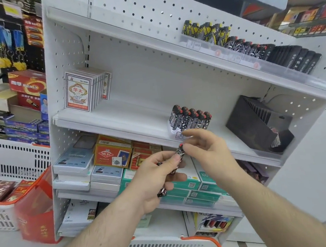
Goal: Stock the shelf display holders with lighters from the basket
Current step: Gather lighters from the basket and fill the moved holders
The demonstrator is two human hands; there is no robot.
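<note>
Holding lighters in left hand [155, 176], right hand [205, 151] pinching one lighter [179, 151], five in holder [179, 134]

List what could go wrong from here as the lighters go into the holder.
1. The left hand grips several lighters while the right hand pinches the top one out; the loose ones might slip and fall.
2. The row in the clear holder stands upright near the shelf edge; a clumsy insert could tip it.
</note>
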